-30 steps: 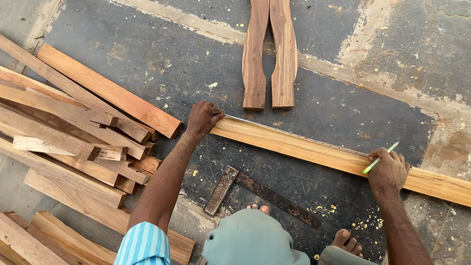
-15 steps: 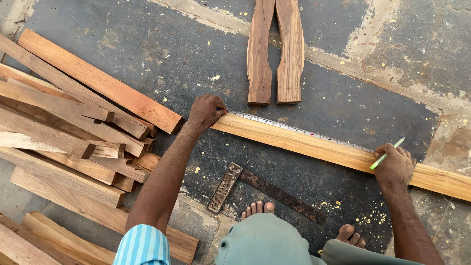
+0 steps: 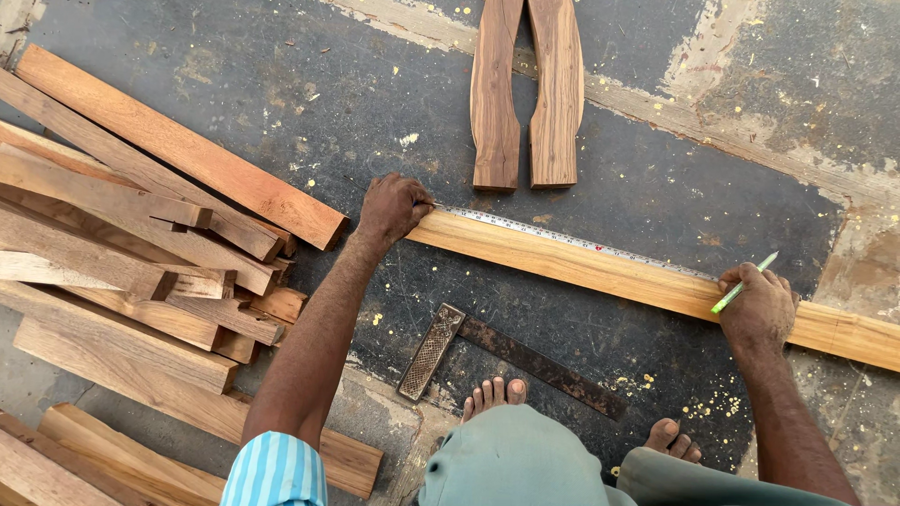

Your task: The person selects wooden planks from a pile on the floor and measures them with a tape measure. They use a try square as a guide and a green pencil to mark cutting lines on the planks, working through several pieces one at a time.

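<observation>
The long plank point(image 3: 600, 267) lies flat on the dark floor point(image 3: 281, 122), running from about 10 o'clock down to 4 o'clock before the crouching person. The left hand point(image 3: 394, 208) is clenched over the plank's near end, pinning the tape measure point(image 3: 562, 237) there so the blade stays taut along the upper edge. The right hand point(image 3: 759, 309) rests on the plank where the visible tape ends, fingers grasping a green pencil point(image 3: 743, 283), tip down at the blade. A try square point(image 3: 497, 351) lies on the floor at 6 o'clock, close to the bare feet. Stacked offcuts point(image 3: 141, 253) sit at 9 o'clock; two curved boards point(image 3: 525, 94) lie at 12 o'clock, apart from the plank.
</observation>
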A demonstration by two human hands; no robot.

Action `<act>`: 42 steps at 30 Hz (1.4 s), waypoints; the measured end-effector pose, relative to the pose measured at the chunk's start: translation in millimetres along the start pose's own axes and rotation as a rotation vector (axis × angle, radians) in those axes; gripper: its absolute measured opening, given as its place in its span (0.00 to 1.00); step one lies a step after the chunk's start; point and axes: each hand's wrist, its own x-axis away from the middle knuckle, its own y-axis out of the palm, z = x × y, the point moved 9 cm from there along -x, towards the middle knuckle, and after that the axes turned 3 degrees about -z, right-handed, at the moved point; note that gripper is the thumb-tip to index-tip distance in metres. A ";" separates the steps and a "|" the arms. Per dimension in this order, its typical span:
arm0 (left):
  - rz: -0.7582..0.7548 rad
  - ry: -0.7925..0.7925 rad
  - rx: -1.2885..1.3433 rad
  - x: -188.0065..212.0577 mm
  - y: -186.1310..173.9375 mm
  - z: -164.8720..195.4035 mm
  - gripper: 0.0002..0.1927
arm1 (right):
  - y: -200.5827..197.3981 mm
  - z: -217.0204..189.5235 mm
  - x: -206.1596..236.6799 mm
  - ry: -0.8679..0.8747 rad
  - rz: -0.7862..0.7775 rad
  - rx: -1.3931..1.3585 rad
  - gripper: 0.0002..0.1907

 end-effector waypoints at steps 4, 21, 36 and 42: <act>0.012 0.006 0.023 -0.3 0.4 0.3 0.10 | 1.2 0.6 -0.6 0.009 -0.013 0.017 0.04; -0.028 -0.002 0.023 -6.2 5.9 -1.2 0.09 | -6.6 0.0 0.3 -0.021 0.010 0.007 0.06; -0.015 0.000 0.033 -6.3 10.6 -4.2 0.07 | -5.7 2.5 -0.4 -0.052 0.007 -0.007 0.07; -0.017 0.004 0.035 -7.3 13.2 -4.2 0.08 | -10.4 -3.9 0.8 -0.069 0.022 0.012 0.07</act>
